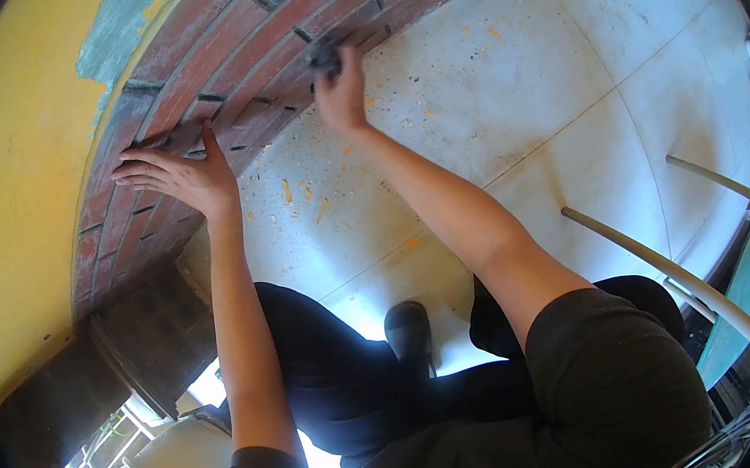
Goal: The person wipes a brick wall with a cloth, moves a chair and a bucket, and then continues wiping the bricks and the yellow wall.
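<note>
My left hand (179, 178) rests against the red brick wall (235, 60), its fingers spread and nothing held. Farther right, my right hand (342, 94) grips a dark object (324, 58) at the lower part of the bricks. That object is blurred, and I cannot make out what it is. Above the bricks the wall is painted yellow (9, 192), with a bare grey-blue patch (117, 41) where paint is gone.
Orange flakes and small debris (287, 191) lie on the pale tiled floor (490, 110) by the wall. Tan poles or legs (646, 254) and a light green panel (742, 303) stand at the right. My shoe (407, 327) is below.
</note>
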Demonstrator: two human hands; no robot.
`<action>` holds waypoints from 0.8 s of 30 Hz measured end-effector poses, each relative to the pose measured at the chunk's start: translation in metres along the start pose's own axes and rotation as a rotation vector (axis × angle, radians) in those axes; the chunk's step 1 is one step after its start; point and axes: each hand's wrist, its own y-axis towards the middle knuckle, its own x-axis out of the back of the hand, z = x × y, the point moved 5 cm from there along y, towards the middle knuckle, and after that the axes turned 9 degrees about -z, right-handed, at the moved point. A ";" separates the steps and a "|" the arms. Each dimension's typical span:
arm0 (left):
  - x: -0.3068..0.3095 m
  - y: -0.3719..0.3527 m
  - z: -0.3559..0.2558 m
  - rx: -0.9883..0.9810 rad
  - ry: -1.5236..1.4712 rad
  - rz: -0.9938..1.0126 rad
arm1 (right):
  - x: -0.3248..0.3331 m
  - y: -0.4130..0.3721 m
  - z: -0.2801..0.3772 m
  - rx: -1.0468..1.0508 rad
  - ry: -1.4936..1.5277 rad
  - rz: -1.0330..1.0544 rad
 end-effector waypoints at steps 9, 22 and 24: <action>-0.001 -0.001 0.001 0.015 0.009 -0.015 | 0.084 0.151 -0.016 -0.297 0.665 -0.528; -0.003 -0.001 -0.001 0.012 0.005 -0.017 | 0.011 0.001 0.029 -0.171 0.023 -0.103; -0.005 -0.001 0.003 0.016 0.009 0.004 | 0.006 -0.014 0.038 -0.219 0.138 -0.042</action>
